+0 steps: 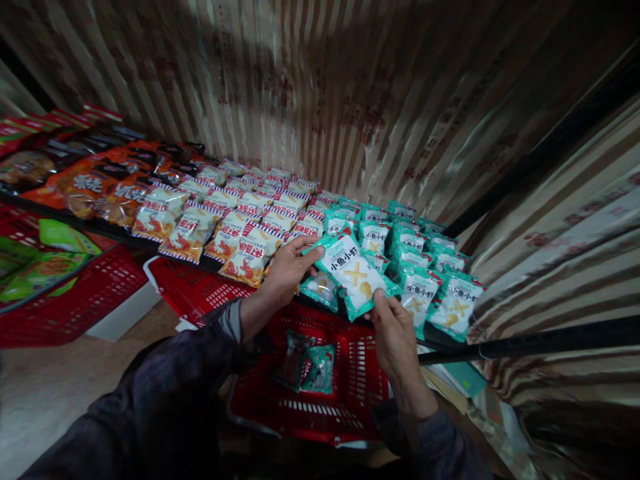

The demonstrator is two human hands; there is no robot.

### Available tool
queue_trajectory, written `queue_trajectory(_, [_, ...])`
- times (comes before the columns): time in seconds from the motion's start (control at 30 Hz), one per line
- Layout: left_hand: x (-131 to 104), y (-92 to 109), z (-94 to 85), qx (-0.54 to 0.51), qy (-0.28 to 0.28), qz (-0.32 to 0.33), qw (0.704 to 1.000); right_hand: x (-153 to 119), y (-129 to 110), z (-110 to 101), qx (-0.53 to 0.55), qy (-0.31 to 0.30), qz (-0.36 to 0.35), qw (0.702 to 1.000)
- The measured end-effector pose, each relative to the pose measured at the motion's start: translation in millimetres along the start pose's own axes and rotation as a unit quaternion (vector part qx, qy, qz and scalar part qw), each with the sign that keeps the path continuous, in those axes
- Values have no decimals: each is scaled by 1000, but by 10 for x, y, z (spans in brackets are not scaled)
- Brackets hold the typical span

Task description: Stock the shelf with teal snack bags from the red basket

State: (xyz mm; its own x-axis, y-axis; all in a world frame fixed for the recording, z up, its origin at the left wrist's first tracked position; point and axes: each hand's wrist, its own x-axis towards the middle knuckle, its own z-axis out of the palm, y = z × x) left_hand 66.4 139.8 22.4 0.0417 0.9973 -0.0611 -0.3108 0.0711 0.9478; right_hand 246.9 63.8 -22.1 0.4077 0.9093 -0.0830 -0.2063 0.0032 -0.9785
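A teal and white snack bag (354,272) is stretched between my two hands, tilted, above the front edge of the shelf. My left hand (287,270) pinches its upper left corner, thumb on top. Its lower right corner is gripped by my right hand (395,327). Matching teal snack bags (417,293) lie in rows behind it and to the right. White and orange snack bags (250,250) fill the shelf beside my left hand. Below my hands, a red basket (320,423) holds a few teal bags (319,368).
Orange and black snack packs (107,183) lie further left on the shelf. Another red basket (125,280) with green packets (47,267) stands at lower left. A striped curtain (300,87) hangs behind, and a dark metal bar (555,337) runs along the right.
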Motion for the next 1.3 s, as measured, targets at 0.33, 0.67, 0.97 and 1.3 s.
queue_trajectory(0.33, [15, -66, 17, -61, -20, 5, 998, -83, -7, 107, 80, 10, 79, 994])
queue_trajectory(0.67, [-240, -168, 185, -48, -132, -45, 989, -202, 90, 213, 140, 29, 102, 984])
queue_trajectory(0.97, [-159, -231, 121, -4, -84, -25, 996, -323, 169, 242, 96, -46, 106, 989])
queue_trajectory(1.3, [-247, -261, 202, 3, -96, -49, 994, -272, 123, 198, 103, -39, 114, 987])
